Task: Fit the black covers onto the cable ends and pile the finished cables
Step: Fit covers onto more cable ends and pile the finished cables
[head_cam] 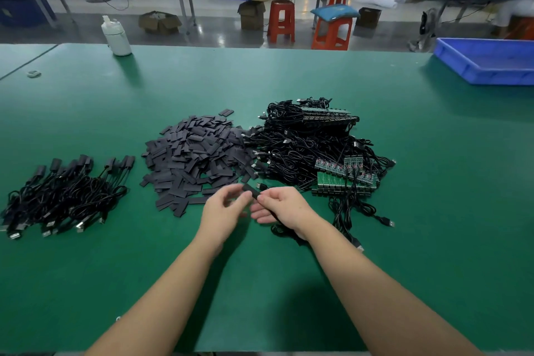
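A heap of flat black covers [199, 153] lies mid-table. To its right sits a tangle of black cables with small green boards [315, 150]. At the left lies a pile of cables with covers fitted [63, 196]. My left hand [224, 212] and my right hand [284, 206] meet just in front of the cover heap. Between their fingertips is one black cover [250, 191], pinched by both hands. The cable [281, 230] of that piece runs under my right hand and loops on the mat below the wrist.
A white bottle [117, 36] stands at the far left edge of the green mat [433, 182]. A blue plastic tray [488, 62] sits at the far right. A loose cable with a USB plug [387, 222] trails out to the right of my right hand.
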Tool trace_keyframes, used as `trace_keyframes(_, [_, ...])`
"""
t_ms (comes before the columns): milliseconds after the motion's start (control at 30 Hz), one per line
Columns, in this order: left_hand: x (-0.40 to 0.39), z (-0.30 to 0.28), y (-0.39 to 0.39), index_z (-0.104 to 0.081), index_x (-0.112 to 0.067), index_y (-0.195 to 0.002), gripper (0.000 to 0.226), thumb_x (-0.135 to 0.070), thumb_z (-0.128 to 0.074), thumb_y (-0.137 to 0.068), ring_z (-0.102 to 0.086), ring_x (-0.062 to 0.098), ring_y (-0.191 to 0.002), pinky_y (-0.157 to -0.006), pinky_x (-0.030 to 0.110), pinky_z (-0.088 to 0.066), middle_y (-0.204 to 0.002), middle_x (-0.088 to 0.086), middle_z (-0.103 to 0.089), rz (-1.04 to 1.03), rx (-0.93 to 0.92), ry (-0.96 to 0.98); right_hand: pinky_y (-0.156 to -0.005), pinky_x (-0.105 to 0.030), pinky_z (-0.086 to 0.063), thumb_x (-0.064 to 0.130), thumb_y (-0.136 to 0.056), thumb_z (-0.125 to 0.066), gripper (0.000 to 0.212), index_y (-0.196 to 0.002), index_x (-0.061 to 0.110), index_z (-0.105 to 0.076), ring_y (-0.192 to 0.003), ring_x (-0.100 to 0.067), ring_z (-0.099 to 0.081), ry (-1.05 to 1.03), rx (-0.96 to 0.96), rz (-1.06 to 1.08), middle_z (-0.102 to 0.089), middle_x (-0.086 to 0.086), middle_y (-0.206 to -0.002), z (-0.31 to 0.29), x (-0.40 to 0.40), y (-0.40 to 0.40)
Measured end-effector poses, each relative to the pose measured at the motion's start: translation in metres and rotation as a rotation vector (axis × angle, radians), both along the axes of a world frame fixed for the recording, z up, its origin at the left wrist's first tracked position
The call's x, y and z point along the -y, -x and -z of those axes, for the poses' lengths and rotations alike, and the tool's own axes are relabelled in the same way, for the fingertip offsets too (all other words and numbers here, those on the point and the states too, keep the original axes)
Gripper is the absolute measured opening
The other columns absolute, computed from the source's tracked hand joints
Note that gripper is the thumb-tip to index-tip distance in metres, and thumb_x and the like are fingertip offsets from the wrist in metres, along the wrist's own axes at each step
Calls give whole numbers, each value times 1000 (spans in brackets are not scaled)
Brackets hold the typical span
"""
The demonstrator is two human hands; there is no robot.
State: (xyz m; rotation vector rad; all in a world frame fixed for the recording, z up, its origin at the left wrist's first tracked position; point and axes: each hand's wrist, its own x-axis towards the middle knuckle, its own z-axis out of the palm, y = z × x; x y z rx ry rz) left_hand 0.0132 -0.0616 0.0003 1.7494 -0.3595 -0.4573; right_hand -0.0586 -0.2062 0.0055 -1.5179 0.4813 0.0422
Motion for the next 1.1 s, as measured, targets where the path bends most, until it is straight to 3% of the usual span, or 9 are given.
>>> trace_keyframes(100, [-3, -7, 3, -68, 5, -95, 30, -24, -68, -92, -62, 28, -86, -95, 59, -47, -96, 27, -68, 12, -196, 114, -78, -29, -61, 15, -102, -56, 20, -111, 1, -68, -78, -17, -72, -17, 22, 33, -71, -15, -94, -2, -13, -6])
trace_keyframes(233, [-12, -8, 1, -72, 0, -98, 18, -15, -61, -96, -68, 26, -91, -90, 40, -57, -102, 20, -73, -71, -326, 251, -61, -32, -47, 53, -96, -54, 46, -71, 19, -70, -63, -18, -60, 811, -46, -119, -66, 1, -63, -5, -23, -7])
trace_keyframes(300, [-22, -7, -8, -68, -3, -101, 20, -15, -54, -101, -72, 26, -92, -81, 36, -58, -99, 15, -75, -105, -347, 221, -59, -31, -46, 65, -92, -48, 52, -76, 22, -71, -62, -15, -58, 975, -42, -131, -65, 4, -64, -5, -27, -3])
trace_keyframes(433, [-61, -5, -37, -61, 1, -101, 24, -17, -46, -104, -74, 30, -75, -56, 32, -58, -87, 19, -73, -180, -349, 74, -65, -31, -48, 50, -99, -47, 37, -83, 25, -68, -68, -15, -60, 1028, -48, 57, -64, 9, -71, 5, -18, 7])
trace_keyframes(567, [-110, -8, -87, -61, 4, -112, 24, -15, -49, -103, -68, 24, -60, -59, 38, -57, -81, 15, -70, -247, -166, -222, -89, -34, -49, 37, -103, -48, 30, -121, 18, -60, -100, -16, -59, 1139, -112, 166, -62, 3, -111, 31, -7, 23])
trace_keyframes(700, [-139, -14, -149, -52, -2, -136, 37, -6, -51, -99, -68, 26, -80, -66, 41, -55, -99, 14, -69, -261, 86, -655, -99, -30, -43, 33, -103, -48, 36, -135, 17, -47, -111, -15, -53, 1236, -91, 135, -54, 3, -121, 51, -9, 30])
trace_keyframes(800, [-147, -21, -189, -54, -5, -136, 42, -5, -58, -94, -64, 33, -109, -93, 46, -53, -123, 17, -66, -250, 187, -866, -99, -31, -43, 32, -102, -47, 39, -138, 16, -44, -110, -15, -51, 1257, -100, 139, -52, 3, -120, 54, -10, 28])
trace_keyframes(1000, [-143, -18, -237, -69, -6, -120, 27, -12, -60, -95, -60, 35, -112, -100, 43, -48, -121, 19, -68, -441, 298, -789, -101, -32, -42, 32, -102, -43, 46, -144, 16, -39, -112, -16, -50, 1285, -136, 118, -52, 3, -121, 58, -9, 26])
trace_keyframes(1100, [-144, -14, -249, -59, -7, -133, 38, -19, -60, -97, -54, 42, -119, -99, 45, -45, -130, 26, -60, -427, 327, -876, -97, -33, -44, 31, -101, -44, 46, -143, 14, -41, -109, -17, -52, 1308, -146, 110, -54, 2, -118, 60, -9, 24])
